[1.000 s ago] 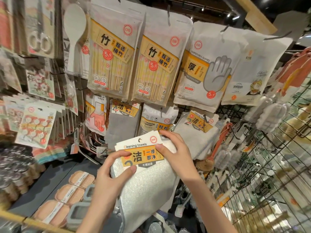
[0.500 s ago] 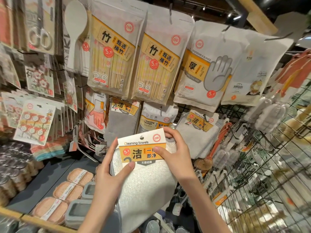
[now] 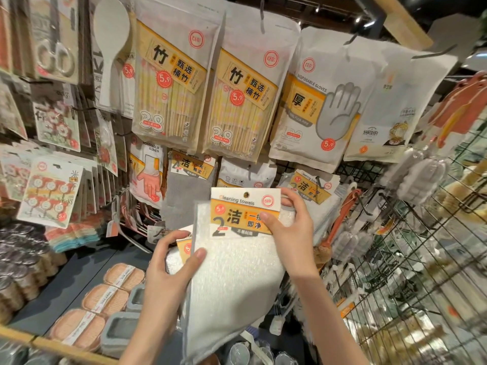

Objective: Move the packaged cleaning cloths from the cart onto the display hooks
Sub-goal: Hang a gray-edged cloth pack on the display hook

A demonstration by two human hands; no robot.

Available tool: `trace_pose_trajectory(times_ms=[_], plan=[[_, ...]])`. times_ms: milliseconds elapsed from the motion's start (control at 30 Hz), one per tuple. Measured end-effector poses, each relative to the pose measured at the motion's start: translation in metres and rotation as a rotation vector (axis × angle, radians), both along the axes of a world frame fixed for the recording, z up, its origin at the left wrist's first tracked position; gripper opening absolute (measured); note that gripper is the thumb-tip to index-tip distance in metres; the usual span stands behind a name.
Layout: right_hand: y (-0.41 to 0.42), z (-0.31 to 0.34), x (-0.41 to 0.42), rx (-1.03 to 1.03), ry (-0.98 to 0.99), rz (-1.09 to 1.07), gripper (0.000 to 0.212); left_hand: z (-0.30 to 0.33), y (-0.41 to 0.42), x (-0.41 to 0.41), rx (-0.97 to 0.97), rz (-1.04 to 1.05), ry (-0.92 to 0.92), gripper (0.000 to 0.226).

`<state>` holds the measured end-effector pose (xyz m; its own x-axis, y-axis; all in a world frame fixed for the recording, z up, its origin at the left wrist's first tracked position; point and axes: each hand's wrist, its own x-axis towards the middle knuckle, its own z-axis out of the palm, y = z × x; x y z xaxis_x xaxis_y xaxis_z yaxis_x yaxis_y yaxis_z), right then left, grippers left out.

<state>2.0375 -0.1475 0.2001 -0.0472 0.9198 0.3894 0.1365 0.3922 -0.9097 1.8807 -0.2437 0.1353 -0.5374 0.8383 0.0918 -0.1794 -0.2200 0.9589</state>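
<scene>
Front pack: white cleaning towel pack [image 3: 232, 272] with orange header card, held up in front of the display, its punch hole near the hooks but not on one.
Right hand [image 3: 295, 233]: pinches the header card's right edge, thumb on the front.
Left hand [image 3: 168, 267]: grips a second pack [image 3: 181, 248] behind the first, thumb on the front pack.
Hung stock: matching towel packs [image 3: 313, 191] on a hook just behind the right hand.
Above: chopstick bags [image 3: 237, 101], disposable gloves bag [image 3: 321, 101].
</scene>
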Motion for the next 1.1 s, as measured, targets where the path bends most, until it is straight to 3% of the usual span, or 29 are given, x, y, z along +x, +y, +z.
trace_pose_trajectory(times_ms=[367,867,1100], plan=[[0.034,-0.001,0.051,-0.003,-0.001,-0.201,0.048,-0.007,0.008,-0.004,0.034,0.003,-0.053,0.048],[0.102,-0.022,0.114,-0.071,0.152,-0.431,0.045,-0.007,0.012,-0.005,0.067,0.011,-0.072,0.048],[0.124,-0.040,0.116,-0.067,0.126,-0.498,0.052,-0.003,0.014,-0.004,0.095,0.038,-0.064,0.034]])
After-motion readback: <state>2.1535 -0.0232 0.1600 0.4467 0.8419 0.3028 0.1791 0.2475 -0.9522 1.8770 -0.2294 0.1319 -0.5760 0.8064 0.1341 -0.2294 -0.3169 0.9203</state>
